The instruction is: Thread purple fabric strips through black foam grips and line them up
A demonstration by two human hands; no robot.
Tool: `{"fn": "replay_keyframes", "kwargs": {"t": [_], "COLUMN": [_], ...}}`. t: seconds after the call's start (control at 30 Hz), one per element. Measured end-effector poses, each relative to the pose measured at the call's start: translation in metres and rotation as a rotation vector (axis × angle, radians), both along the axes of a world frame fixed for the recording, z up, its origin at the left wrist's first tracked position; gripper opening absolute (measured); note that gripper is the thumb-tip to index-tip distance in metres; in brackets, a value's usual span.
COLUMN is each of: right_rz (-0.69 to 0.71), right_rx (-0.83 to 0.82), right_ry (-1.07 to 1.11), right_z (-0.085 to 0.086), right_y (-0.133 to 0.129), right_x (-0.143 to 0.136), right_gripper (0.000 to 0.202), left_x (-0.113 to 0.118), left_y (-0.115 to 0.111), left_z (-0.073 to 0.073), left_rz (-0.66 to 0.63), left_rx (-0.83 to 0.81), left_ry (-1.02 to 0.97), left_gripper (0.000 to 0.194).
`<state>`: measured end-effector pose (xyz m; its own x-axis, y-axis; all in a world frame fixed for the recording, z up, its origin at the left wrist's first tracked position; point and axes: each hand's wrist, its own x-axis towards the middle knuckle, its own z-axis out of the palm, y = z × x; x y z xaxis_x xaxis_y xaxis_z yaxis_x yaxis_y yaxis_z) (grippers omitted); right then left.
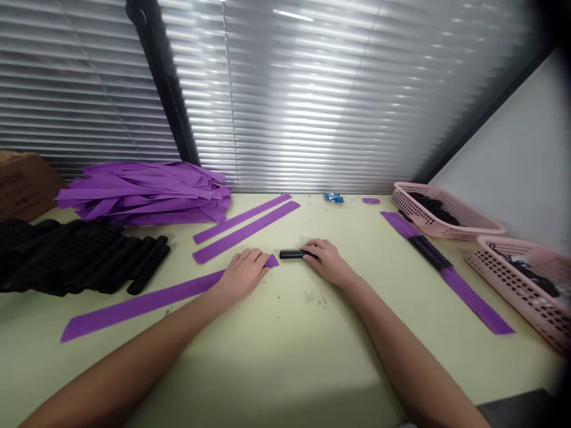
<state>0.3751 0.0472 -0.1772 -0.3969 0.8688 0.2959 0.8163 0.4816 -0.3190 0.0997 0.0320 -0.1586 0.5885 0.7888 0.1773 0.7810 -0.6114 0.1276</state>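
Rests the left hand (245, 270), palm down and unclenched, on a purple strip (147, 306) near its right end; grips the right end of a slim black bar (289, 254) with the right hand (328, 258). Points the bar's free end left, long axis sideways, just beside the strip on the pale green table (276, 356). Shows smooth, faintly shiny black; shows flat purple, slanting from near left to far right. Beyond, includes two flat strips (247, 233); leftward, heaped purple strips (151, 193) and ridged black pieces (89, 255); rightward, perforated pink baskets (513, 285).
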Motion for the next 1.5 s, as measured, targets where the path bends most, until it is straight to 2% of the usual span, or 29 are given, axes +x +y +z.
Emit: {"fn": "replay_keyframes", "kwargs": {"t": [0.13, 0.3, 0.43, 0.73, 0.83, 1.1, 1.33, 1.5], "right_rz": [-0.034, -0.022, 0.019, 0.135, 0.137, 0.135, 0.144, 0.11], "right_rx": [0.009, 0.004, 0.005, 0.041, 0.057, 0.059, 0.055, 0.061], "right_ry": [-0.093, -0.112, -0.087, 0.057, 0.054, 0.068, 0.113, 0.079], "right_z": [-0.002, -0.002, -0.002, -0.005, -0.006, -0.004, -0.004, -0.005], "right_y": [0.001, 0.0, 0.001, 0.003, 0.003, 0.003, 0.002, 0.0], "right_x": [-0.003, -0.009, -0.012, -0.014, -0.014, -0.015, -0.016, -0.016], "right_gripper": [0.033, 0.037, 0.034, 0.03, 0.03, 0.028, 0.028, 0.027], "left_x": [0.002, 0.005, 0.006, 0.004, 0.007, 0.014, 0.012, 0.018], "left_y": [0.001, 0.001, -0.001, 0.002, 0.001, -0.008, -0.001, -0.009], "left_z": [-0.006, -0.01, -0.012, -0.012, -0.011, -0.004, -0.004, 0.0], "left_rz": [-0.016, -0.015, 0.0, -0.006, -0.015, -0.08, -0.101, -0.079], "left_rx": [-0.001, 0.026, 0.033, -0.041, -0.024, 0.156, 0.186, 0.165], "left_ry": [0.0, 0.009, -0.018, -0.15, -0.089, 0.229, 0.199, 0.192], "left_gripper": [0.028, 0.033, 0.036, 0.027, 0.024, 0.022, 0.021, 0.02]}}
